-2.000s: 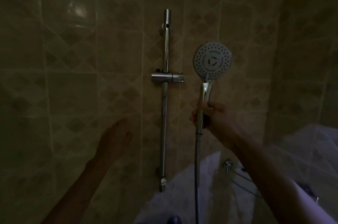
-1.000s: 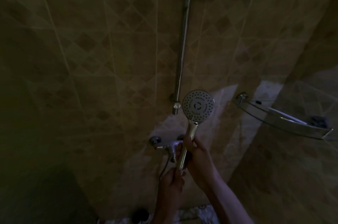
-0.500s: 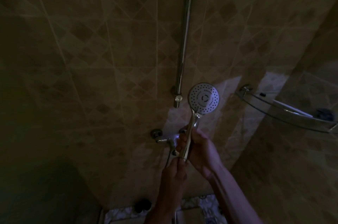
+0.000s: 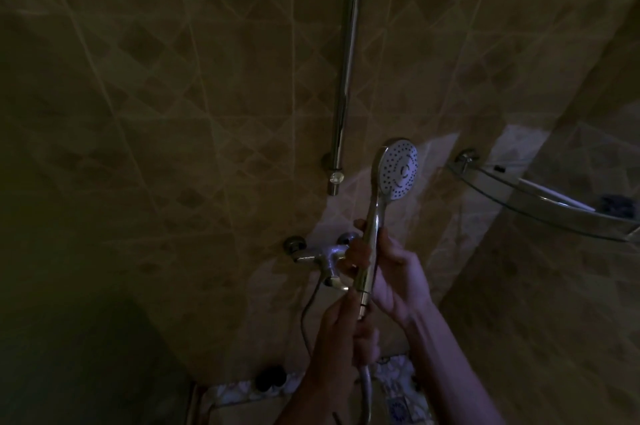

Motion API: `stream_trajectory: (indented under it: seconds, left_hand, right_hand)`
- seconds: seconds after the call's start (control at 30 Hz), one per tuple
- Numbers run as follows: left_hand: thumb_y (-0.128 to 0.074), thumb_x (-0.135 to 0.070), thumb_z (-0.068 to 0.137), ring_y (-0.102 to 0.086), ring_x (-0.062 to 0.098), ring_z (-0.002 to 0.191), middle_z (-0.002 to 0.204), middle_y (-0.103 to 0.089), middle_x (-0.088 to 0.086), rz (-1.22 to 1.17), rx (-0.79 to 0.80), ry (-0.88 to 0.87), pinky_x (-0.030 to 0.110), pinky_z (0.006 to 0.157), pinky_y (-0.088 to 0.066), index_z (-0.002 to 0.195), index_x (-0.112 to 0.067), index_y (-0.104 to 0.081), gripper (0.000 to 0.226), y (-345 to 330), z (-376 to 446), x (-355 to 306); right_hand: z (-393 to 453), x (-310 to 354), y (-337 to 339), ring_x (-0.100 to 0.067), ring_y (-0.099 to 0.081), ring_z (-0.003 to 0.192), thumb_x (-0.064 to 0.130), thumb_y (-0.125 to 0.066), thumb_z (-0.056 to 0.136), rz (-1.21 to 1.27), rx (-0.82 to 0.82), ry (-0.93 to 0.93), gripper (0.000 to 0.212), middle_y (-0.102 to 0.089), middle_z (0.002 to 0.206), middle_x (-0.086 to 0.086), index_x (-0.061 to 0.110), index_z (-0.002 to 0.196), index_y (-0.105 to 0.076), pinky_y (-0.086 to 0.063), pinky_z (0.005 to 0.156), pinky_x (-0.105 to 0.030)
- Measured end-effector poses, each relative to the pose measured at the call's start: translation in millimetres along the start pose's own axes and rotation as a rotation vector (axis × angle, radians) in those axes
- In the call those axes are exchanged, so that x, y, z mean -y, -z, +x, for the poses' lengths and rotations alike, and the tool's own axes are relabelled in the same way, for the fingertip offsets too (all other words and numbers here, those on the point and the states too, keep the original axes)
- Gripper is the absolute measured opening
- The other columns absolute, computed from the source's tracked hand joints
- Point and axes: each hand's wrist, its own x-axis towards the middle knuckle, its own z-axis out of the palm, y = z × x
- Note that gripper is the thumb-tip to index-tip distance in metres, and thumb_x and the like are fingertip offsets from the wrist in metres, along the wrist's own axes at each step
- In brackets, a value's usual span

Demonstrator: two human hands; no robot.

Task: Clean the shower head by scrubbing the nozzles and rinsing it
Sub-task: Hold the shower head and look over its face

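Observation:
The round chrome shower head (image 4: 398, 168) is upright in the dim shower, its white nozzle face turned to the right. My right hand (image 4: 394, 272) is wrapped around the middle of its handle. My left hand (image 4: 346, 327) grips the bottom of the handle where the hose (image 4: 365, 386) joins it. The hose runs down out of view between my forearms.
A chrome slide rail (image 4: 344, 78) runs up the tiled wall just left of the shower head. The mixer tap (image 4: 322, 256) sits on the wall behind my hands. A glass corner shelf (image 4: 540, 202) juts out at the right, with a dark object on it.
The shower head has been brought down from beside the rail's holder to the tap's height. My left hand has taken hold of the handle's base. The nozzle face has turned to the right.

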Motion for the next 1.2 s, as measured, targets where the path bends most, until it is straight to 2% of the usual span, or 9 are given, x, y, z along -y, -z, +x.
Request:
stream_trajectory:
  seconds: [0.1,0.27,0.43,0.6,0.7,0.87,1.0,1.1,1.2]
  left_hand:
    - [-0.041,-0.029,0.097,-0.026,0.004,0.032,0.045,-0.033,-0.007,0.169,-0.024,-0.095,0.013,0.035,-0.018,0.075,-0.015,-0.06,0.033,7,4,8]
    - [-0.042,-0.032,0.099,-0.032,0.004,0.038,0.048,-0.041,-0.007,0.558,-0.121,-0.231,0.017,0.036,-0.025,0.082,-0.015,-0.054,0.026,22,16,18]
    - [-0.04,-0.025,0.1,-0.027,0.003,0.033,0.046,-0.036,-0.008,0.349,-0.105,-0.119,0.015,0.032,-0.02,0.078,-0.011,-0.049,0.028,20,17,18]
    - [-0.035,-0.02,0.101,-0.027,0.003,0.031,0.047,-0.037,-0.003,0.131,-0.016,-0.043,0.012,0.03,-0.021,0.081,-0.008,-0.052,0.029,16,13,21]
    - [-0.036,-0.024,0.101,-0.031,0.004,0.032,0.048,-0.04,-0.005,0.308,-0.056,-0.046,0.014,0.031,-0.024,0.083,-0.01,-0.051,0.028,19,15,23]
    - [-0.039,-0.031,0.098,-0.05,0.012,0.052,0.059,-0.051,-0.005,0.933,-0.205,-0.224,0.033,0.055,-0.042,0.074,-0.032,-0.05,0.027,31,17,30]
    - [-0.041,-0.03,0.099,-0.045,0.01,0.044,0.05,-0.048,-0.006,0.828,-0.204,-0.159,0.03,0.047,-0.037,0.077,-0.022,-0.053,0.026,31,18,32]
    - [-0.04,-0.03,0.1,-0.033,0.001,0.035,0.045,-0.041,-0.009,0.582,-0.101,-0.07,0.015,0.035,-0.024,0.077,-0.016,-0.046,0.028,29,18,24]
    - [-0.045,-0.036,0.095,-0.03,0.001,0.035,0.048,-0.041,-0.009,0.505,-0.016,-0.078,0.017,0.035,-0.02,0.079,-0.014,-0.044,0.027,29,19,21]
  right_hand:
    - [2,10,-4,-0.031,-0.056,0.093,0.029,-0.055,0.092,-0.26,-0.043,-0.056,0.054,-0.058,0.105,-0.021,-0.005,0.133,-0.045,-0.045,0.086,-0.044]
    - [2,14,-13,-0.026,-0.064,0.078,0.023,-0.06,0.092,-1.031,-0.338,0.104,0.03,-0.068,0.091,-0.022,-0.005,0.101,-0.066,-0.054,0.076,-0.043]
    - [1,7,-7,-0.035,-0.062,0.082,0.002,-0.063,0.087,-0.73,-0.413,0.154,0.026,-0.063,0.087,-0.024,-0.018,0.102,-0.055,-0.051,0.087,-0.052]
    - [-7,8,5,-0.035,-0.067,0.092,0.005,-0.08,0.069,-0.147,-0.148,0.035,0.044,-0.063,0.102,-0.029,-0.01,0.104,-0.056,-0.054,0.089,-0.046]
    - [-9,12,-1,-0.037,-0.061,0.098,0.009,-0.065,0.084,-0.415,-0.226,-0.006,0.03,-0.057,0.103,-0.034,-0.01,0.104,-0.054,-0.056,0.087,-0.043]
    - [-2,7,-11,-0.021,-0.067,0.073,0.011,-0.067,0.087,-0.92,-0.463,0.083,0.023,-0.068,0.08,-0.01,-0.006,0.102,-0.061,-0.056,0.075,-0.042]
    - [-8,8,-11,-0.025,-0.068,0.071,0.008,-0.07,0.084,-1.026,-0.532,0.133,0.011,-0.069,0.076,-0.011,0.0,0.09,-0.066,-0.057,0.069,-0.036]
    - [-13,14,-12,-0.031,-0.07,0.086,0.003,-0.064,0.086,-0.829,-0.51,0.072,0.015,-0.071,0.091,-0.02,-0.005,0.099,-0.064,-0.059,0.075,-0.037]
    - [-16,18,-15,-0.037,-0.066,0.1,-0.006,-0.052,0.089,-0.622,-0.425,0.063,0.015,-0.066,0.102,-0.026,-0.006,0.103,-0.058,-0.058,0.082,-0.044]
